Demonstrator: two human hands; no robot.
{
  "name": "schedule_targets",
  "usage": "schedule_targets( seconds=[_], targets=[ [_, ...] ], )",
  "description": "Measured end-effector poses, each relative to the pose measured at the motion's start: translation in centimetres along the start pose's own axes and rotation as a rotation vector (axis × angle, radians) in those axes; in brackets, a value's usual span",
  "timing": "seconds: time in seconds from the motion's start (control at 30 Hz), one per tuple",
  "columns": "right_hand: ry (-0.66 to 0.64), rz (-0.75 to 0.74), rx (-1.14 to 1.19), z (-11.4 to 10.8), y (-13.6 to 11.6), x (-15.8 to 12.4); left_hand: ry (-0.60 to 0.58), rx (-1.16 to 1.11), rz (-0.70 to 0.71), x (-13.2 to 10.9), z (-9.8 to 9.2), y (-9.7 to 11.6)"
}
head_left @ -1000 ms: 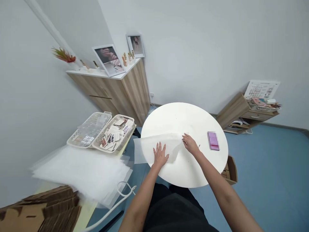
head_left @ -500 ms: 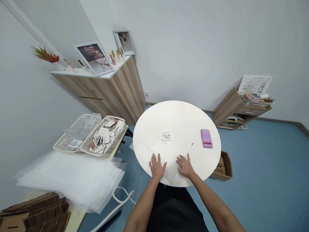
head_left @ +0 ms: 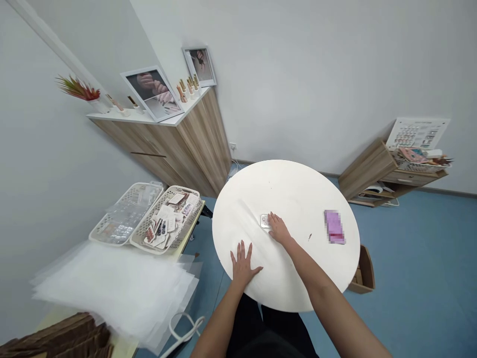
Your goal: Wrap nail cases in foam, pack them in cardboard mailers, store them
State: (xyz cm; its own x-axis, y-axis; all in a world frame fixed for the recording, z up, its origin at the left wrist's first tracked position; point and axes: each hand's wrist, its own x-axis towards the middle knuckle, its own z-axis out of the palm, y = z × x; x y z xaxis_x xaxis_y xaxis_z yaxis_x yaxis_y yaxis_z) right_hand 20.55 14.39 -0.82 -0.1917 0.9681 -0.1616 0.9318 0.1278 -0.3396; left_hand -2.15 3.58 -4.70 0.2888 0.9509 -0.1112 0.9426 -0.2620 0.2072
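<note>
Left hand point(head_left: 243, 266) is flat on the near edge of the round white worktop point(head_left: 294, 179). Grip wide, fingers spread, holding nothing. Right hand point(head_left: 278, 229) is near worktop centre, grip narrow, fingertips on a small clear square pack point(head_left: 265, 221); can't tell if pinched or just pressed. Pixelated purple packet point(head_left: 334, 226) lies toward the right edge, well apart from both hands. Past the left edge, a side desk point(head_left: 55, 320) carries a stack of translucent sheets point(head_left: 112, 293) and two perforated plastic baskets: one of clear packs point(head_left: 126, 214), one of printed cards point(head_left: 167, 221). Cardboard box point(head_left: 365, 271) sits on the floor past the right edge. Far side: wood cabinet point(head_left: 201, 149) topped with framed nail photos point(head_left: 151, 94); wood drawer unit point(head_left: 391, 171) further right.
</note>
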Motion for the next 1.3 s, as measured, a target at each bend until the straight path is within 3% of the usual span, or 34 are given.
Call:
schedule_targets(
  seconds=[0.1,0.17,0.3,0.5,0.63,0.77,0.9,1.07,1.17,1.3],
  targets=[
    [-0.109,-0.013,0.028,0.0,0.8,2.4,-0.006,0.013,0.032,0.5,0.2,-0.8],
    [-0.111,-0.027,0.038,0.1,1.6,3.0,-0.018,0.016,0.058,1.1,0.1,-1.2],
    [0.049,0.027,0.031,0.1,4.3,2.4,-0.062,0.007,0.127,3.4,-0.6,-2.0],
    [0.284,0.059,0.051,-1.4,8.2,-0.1,-0.214,0.031,0.325,10.0,-2.4,-1.8],
    [0.285,0.037,0.058,-2.4,8.0,-1.2,-0.316,0.078,0.439,13.9,-3.4,-0.7],
    [0.193,-0.034,0.070,-2.8,5.5,-1.6,-0.297,0.101,0.503,15.6,-4.0,0.4],
    [0.077,-0.091,0.077,-2.5,2.3,-1.8,-0.210,0.051,0.481,14.6,-4.4,0.3],
    [0.002,-0.132,0.089,-1.0,-0.3,-2.6,-0.095,-0.085,0.405,9.7,-4.5,-1.7],
    [-0.031,-0.127,0.089,0.1,-0.9,-2.9,-0.100,-0.137,0.408,6.2,-3.9,-2.3],
    [-0.074,-0.070,0.064,0.8,-1.0,-3.3,-0.149,-0.146,0.418,3.2,-3.0,-1.5]
  ],
)
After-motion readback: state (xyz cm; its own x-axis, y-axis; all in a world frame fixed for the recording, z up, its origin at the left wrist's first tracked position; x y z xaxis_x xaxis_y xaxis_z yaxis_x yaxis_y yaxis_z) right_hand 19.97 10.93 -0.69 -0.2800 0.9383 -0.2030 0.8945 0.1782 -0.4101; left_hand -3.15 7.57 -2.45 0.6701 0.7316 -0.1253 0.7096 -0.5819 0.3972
